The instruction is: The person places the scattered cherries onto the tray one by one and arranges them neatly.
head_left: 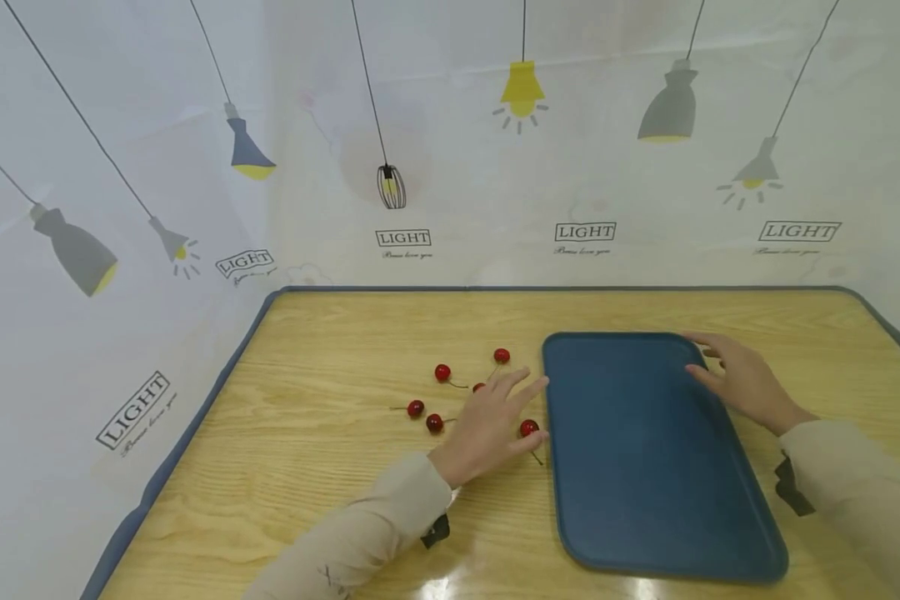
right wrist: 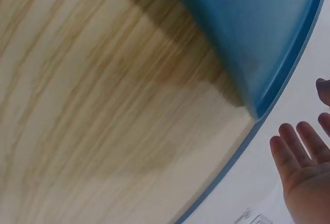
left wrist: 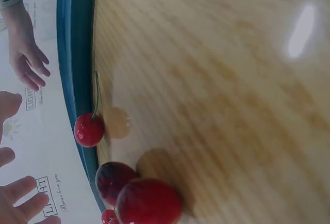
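Observation:
A blue rectangular tray (head_left: 652,450) lies flat on the wooden table, right of the middle. Several red cherries (head_left: 442,372) with thin stems are scattered to its left, one cherry (head_left: 529,427) close beside the tray's left rim. Over them my left hand (head_left: 483,425) hovers with spread fingers, partly hiding another cherry (head_left: 479,387); nothing is in its grasp. In the left wrist view a cherry (left wrist: 89,130) appears near the tray rim (left wrist: 77,53). By the tray's far right corner is my right hand (head_left: 746,383), fingers loosely extended; whether it touches the rim I cannot tell.
The wooden table (head_left: 307,467) has a dark blue edge. White sheets printed with hanging lamps (head_left: 522,87) and the word LIGHT rise behind and at its sides. Each wrist carries a dark strap piece (head_left: 795,487).

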{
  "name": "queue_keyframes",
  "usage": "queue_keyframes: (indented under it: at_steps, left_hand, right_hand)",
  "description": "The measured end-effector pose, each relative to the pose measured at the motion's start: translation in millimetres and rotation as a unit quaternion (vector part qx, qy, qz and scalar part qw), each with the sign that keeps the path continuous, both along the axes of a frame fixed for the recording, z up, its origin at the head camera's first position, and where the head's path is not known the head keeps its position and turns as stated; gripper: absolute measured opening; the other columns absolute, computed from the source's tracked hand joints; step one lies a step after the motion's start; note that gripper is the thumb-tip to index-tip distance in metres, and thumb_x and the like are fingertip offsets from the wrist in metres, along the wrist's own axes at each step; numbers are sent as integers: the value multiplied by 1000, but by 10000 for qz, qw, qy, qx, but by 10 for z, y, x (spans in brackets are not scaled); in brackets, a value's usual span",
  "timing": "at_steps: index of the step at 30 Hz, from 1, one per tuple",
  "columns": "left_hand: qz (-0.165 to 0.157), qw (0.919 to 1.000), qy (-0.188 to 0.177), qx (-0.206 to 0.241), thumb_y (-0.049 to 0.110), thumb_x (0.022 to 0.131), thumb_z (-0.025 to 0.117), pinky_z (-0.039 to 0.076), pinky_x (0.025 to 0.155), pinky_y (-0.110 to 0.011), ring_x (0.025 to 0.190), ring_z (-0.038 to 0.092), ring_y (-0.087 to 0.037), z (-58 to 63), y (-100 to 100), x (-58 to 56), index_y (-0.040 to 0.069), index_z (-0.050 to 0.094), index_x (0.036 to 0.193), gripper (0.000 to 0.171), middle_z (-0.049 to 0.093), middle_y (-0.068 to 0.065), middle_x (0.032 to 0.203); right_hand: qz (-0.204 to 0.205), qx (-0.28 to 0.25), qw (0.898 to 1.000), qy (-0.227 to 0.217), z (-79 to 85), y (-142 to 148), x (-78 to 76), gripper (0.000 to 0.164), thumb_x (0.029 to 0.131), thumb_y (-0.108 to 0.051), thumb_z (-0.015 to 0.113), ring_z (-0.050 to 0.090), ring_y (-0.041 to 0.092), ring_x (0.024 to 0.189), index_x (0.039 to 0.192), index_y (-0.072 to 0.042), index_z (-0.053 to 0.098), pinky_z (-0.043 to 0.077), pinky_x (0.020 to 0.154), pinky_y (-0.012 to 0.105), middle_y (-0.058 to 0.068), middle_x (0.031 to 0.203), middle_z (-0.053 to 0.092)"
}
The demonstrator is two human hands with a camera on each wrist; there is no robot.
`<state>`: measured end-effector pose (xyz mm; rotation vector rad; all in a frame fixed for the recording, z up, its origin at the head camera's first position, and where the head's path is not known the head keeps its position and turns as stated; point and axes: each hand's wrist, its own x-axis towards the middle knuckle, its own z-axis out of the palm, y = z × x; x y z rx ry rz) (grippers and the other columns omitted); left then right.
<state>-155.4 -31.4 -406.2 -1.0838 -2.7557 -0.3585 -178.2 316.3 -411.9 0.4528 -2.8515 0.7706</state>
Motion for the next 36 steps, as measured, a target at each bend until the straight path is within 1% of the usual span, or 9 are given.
queue_keyframes:
  at_steps: [3,8,11,16,19,24,28,32,36]
  left_hand:
    - [-91,9996,-137,219,44,83,57,41,87,-34,115,42,-19,-39,4,29,17,39,134,61,41,-7,130]
    - [-316,9972,-205,643,38,82,60,43,78,-22,97,49,-13,-118,0,76,13,52,123,48,49,-3,113]
    - [-375,9964,-276,706,36,81,62,42,74,-18,91,48,-10,-158,-5,101,13,56,116,43,49,-1,106]
    - [-394,9961,-410,670,35,81,63,39,66,-14,85,45,-8,-224,-15,120,15,60,110,35,47,1,102]
    - [-418,9960,-417,666,34,81,64,36,63,-13,83,43,-7,-249,-16,125,17,63,106,31,47,3,99]
    - [-431,9963,-385,631,32,80,64,36,64,-13,82,44,-6,-254,-13,132,18,65,99,23,49,5,96]
    - [-451,9963,-525,503,30,81,64,36,66,-13,83,46,-6,-252,-19,134,19,65,97,20,50,5,96]
    - [-448,9955,-702,460,28,81,65,37,67,-12,84,47,-6,-263,-31,130,19,65,99,20,50,6,96]
    - [-441,9949,-770,480,27,80,66,37,70,-12,87,47,-6,-267,-49,120,19,65,99,21,50,6,97]
  right_hand:
    - [-124,-257,9994,-200,-32,74,-1,48,88,-13,55,45,49,99,127,9,38,40,75,56,34,122,39]
    - [-472,-568,9949,-683,-95,205,-13,52,92,-22,48,46,51,97,128,12,33,43,70,54,36,119,40]
    - [-574,-616,9926,-870,-118,244,-21,52,92,-24,48,48,51,96,127,12,34,45,69,52,36,116,43]
    - [-538,-828,9889,-1112,-153,253,-24,51,92,-22,49,50,49,94,125,14,36,49,65,42,35,111,46]
    - [-526,-934,9864,-1250,-161,248,-21,51,92,-22,49,49,49,95,125,14,36,49,65,40,35,111,47]
    - [-564,-803,9861,-1341,-174,239,-41,50,91,-22,49,49,49,95,124,14,38,47,69,47,36,110,48]
    - [-603,-717,9851,-1440,-197,249,-62,48,91,-20,51,49,49,95,123,14,39,46,71,48,36,109,48]
    - [-602,-845,9831,-1506,-222,266,-75,49,90,-21,51,49,49,95,123,13,39,46,71,48,37,110,47]
    - [-576,-999,9814,-1537,-237,283,-75,50,90,-21,51,47,48,97,124,13,38,45,71,48,37,111,46]
